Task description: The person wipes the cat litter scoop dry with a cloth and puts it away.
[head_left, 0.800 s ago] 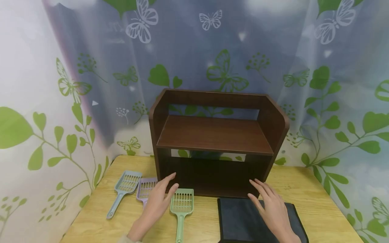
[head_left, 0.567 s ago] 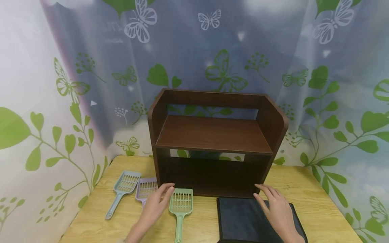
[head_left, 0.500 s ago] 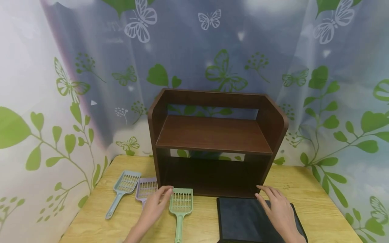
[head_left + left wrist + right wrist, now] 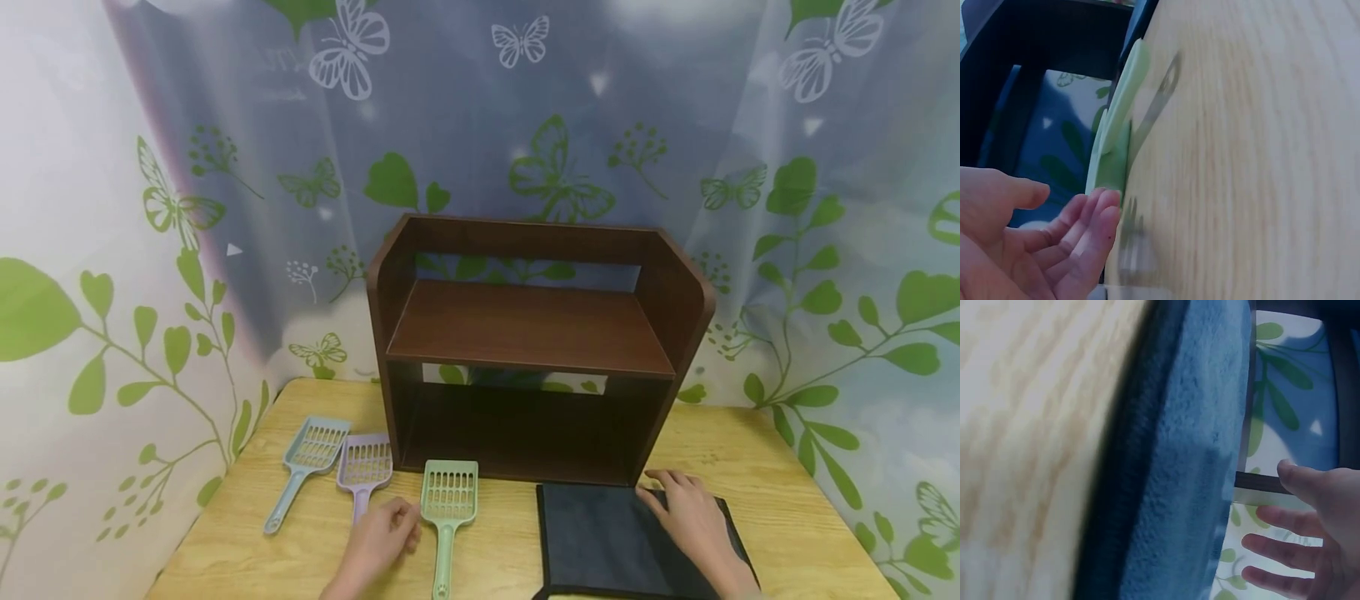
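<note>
My left hand (image 4: 381, 540) hovers between the purple litter scoop (image 4: 365, 463) and the green litter scoop (image 4: 450, 498), its fingers loosely curled and holding nothing. In the left wrist view the fingertips of this hand (image 4: 1054, 244) overlap the green scoop's head, and the scoop's handle (image 4: 1129, 90) lies beyond them. My right hand (image 4: 692, 525) is above the right part of a flat, dark blue fabric piece (image 4: 600, 537) with black edging. Its fingers are spread and apart from one another in the right wrist view, where the fabric (image 4: 1179, 456) looks fuzzy.
A dark brown two-tier shelf (image 4: 532, 329) stands behind the scoops and the fabric, both tiers bare. The blue litter scoop (image 4: 315, 450) lies at the left on the wooden table (image 4: 795, 508). A curtain (image 4: 465, 100) with leaves and butterflies hangs behind.
Both hands have drawn back from the shelf's lower front toward the person. The left hand's fingers have curled more, and the purple scoop is less covered. Shelf and scoops have stayed put.
</note>
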`<state>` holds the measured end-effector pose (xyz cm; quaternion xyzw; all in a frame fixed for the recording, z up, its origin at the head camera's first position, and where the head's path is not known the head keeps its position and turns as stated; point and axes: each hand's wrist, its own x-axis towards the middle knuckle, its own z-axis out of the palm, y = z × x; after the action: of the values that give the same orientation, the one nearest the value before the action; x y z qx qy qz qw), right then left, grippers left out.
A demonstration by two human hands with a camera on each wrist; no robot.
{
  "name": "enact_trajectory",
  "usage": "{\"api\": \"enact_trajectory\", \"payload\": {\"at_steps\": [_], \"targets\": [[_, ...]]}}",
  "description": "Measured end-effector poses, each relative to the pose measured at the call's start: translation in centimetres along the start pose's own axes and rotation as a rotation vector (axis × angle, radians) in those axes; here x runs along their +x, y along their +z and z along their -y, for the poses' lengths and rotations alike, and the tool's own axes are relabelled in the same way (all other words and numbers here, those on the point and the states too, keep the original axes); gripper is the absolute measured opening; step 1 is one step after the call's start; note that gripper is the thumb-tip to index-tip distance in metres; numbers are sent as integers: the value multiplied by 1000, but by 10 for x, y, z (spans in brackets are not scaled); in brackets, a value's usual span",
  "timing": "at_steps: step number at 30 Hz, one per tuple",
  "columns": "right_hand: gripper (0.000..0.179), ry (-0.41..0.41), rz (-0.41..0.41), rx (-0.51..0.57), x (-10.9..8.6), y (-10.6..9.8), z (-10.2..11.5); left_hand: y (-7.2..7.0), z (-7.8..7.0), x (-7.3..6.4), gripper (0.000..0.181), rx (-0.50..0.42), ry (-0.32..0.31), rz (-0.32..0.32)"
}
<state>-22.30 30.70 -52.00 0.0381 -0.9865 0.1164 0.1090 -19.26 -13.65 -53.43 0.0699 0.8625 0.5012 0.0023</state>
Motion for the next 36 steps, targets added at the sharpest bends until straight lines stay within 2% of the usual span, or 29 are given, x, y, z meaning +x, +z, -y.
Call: {"api": "enact_trajectory", "payload": {"at_steps": [6,10,15,19,24,30,36], "targets": [[43,-29,63,-20,7,7,-3,5,5,-5,35,-55,-79,94],[39,-38,99,-17,11,12,-3,8,6,-4,38,-155,-131,147],[36,-35,99,-14,12,14,-2,13,6,-3,41,-264,-176,215],[33,-37,95,-19,10,11,-2,17,6,-2,41,-305,-195,258],[24,-50,99,-9,4,5,-3,17,9,-3,41,-294,-194,252],[11,-96,72,24,-2,-5,-1,14,11,-5,44,-251,-146,225],[8,-34,84,133,-7,-19,6,14,10,-4,43,-247,-155,202]]}}
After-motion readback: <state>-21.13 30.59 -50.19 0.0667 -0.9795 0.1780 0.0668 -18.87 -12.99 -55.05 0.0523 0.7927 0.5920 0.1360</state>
